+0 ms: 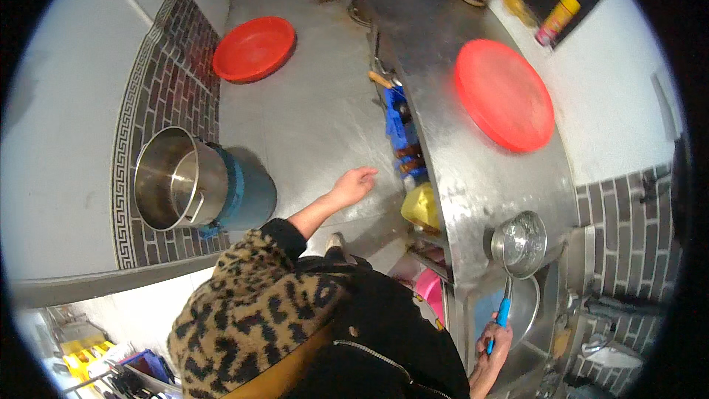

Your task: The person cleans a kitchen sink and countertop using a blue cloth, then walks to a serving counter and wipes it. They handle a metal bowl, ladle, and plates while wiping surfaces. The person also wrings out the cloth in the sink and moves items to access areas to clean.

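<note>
My right hand (pixel 493 338) is closed around the blue handle of a metal ladle (pixel 519 245), whose deep bowl looks to hold clear liquid. The ladle bowl is over the end of the stainless steel counter (pixel 471 194), beside the sink. Below its handle a round metal basin (pixel 523 310) sits in the sink area. My left hand (pixel 355 185) hangs over the floor with nothing in it, its fingers partly extended. Farther along the counter lies a round red plastic basin or lid (pixel 505 95).
Against the brick-patterned wall, a large steel pot (pixel 180 180) rests on a blue-green barrel (pixel 249 191). A red basin (pixel 255 49) lies on the floor ahead. Beneath the counter are a blue crate (pixel 396 116) and a yellow container (pixel 421 206). A spray can (pixel 558 19) stands at the counter's back.
</note>
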{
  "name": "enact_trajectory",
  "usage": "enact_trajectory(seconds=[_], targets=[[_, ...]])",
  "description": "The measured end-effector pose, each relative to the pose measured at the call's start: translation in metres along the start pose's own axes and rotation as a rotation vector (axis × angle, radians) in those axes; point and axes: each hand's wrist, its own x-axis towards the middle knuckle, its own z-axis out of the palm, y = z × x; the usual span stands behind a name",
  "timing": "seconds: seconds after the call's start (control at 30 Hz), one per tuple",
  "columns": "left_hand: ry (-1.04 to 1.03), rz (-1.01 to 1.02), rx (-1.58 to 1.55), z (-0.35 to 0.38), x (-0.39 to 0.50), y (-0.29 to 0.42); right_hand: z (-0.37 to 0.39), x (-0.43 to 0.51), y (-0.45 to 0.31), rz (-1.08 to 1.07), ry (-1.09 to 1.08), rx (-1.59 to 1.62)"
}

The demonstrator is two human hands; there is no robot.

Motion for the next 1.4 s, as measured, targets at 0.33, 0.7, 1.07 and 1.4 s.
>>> enact_trajectory(seconds=[0.33,0.7,1.07,1.4], targets=[[0.080,-0.365,-0.036,-0.166,-0.035,-0.121,0.225,0.098,-0.063,-0.097,-0.478,-0.120],[0.046,-0.602,0.199,-0.271,0.075,-0.222,0.522,0.235,-0.166,-0.103,-0.705,-0.190],[0.117,-0.800,0.067,-0.377,0.208,-0.297,0.784,0.362,-0.265,-0.108,-0.739,-0.195],[-0.077,-0.534,0.304,-0.598,0.542,-0.329,0.969,0.420,-0.312,-0.092,-0.574,-0.070]])
